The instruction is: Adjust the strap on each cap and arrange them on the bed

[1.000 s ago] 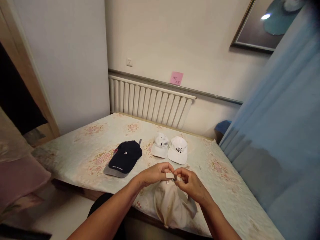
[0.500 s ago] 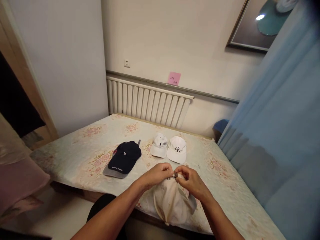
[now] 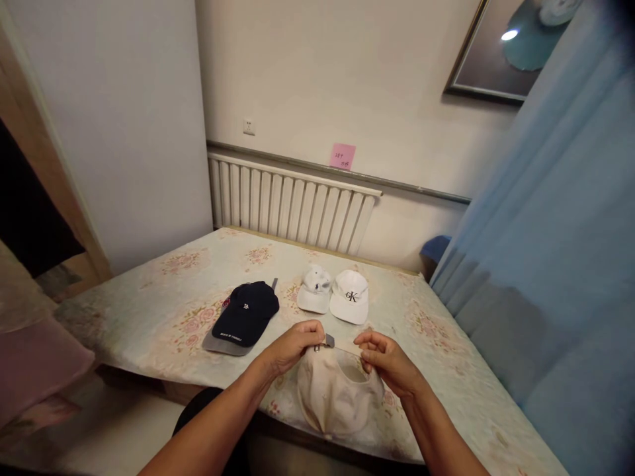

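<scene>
A cream baseball cap [image 3: 327,396] lies near the front edge of the flowered bed [image 3: 149,311], back opening facing away from me. My left hand [image 3: 292,345] pinches the left end of its rear strap by the small metal buckle. My right hand [image 3: 384,357] is closed on the strap's right end. The strap is stretched between the two hands. Beyond them lie a dark navy cap [image 3: 245,316] with a grey brim, a small white cap [image 3: 314,289] and a white cap with a black logo [image 3: 350,297].
A white radiator [image 3: 292,205] runs along the far wall under a pink note [image 3: 342,156]. A blue curtain [image 3: 555,251] hangs on the right. A pink pillow [image 3: 34,357] lies at the left. A framed picture [image 3: 501,53] is high on the wall.
My hands have drawn apart, pulling the cream cap's rear strap out between them; a second ago they were pinched close together at the buckle. The view has shifted slightly.
</scene>
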Demonstrator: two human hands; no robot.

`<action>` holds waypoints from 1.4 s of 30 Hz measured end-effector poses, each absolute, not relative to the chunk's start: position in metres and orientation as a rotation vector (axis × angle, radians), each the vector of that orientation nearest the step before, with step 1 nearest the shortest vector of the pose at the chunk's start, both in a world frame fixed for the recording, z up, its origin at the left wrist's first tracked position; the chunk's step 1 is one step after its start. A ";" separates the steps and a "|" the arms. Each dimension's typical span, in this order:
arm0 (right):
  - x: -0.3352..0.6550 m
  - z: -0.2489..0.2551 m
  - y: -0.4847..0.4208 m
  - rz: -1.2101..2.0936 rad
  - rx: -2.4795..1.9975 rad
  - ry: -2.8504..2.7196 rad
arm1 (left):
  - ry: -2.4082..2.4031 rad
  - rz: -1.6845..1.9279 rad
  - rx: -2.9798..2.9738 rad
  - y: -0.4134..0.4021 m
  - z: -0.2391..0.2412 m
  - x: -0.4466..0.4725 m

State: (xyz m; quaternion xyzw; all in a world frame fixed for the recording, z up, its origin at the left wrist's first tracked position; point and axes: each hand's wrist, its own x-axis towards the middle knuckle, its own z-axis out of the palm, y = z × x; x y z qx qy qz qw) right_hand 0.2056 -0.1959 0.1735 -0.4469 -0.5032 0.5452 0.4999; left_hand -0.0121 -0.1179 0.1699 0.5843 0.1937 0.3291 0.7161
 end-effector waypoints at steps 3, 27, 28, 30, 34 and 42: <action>0.202 0.179 -0.197 1.372 -1.074 -1.146 | 0.416 0.703 1.257 -0.115 0.164 -0.015; 0.146 0.188 -0.207 0.482 -1.530 -1.670 | 0.464 0.643 1.303 -0.129 0.161 -0.008; 0.145 0.187 -0.207 0.439 -1.531 -1.679 | 0.461 0.638 1.297 -0.129 0.162 -0.008; 0.143 0.186 -0.207 0.391 -1.522 -1.694 | 0.470 0.628 1.289 -0.131 0.163 -0.007; 0.144 0.184 -0.207 0.362 -1.509 -1.720 | 0.485 0.609 1.278 -0.132 0.162 -0.006; 0.142 0.186 -0.208 0.345 -1.532 -1.751 | 0.463 0.581 1.265 -0.129 0.154 -0.010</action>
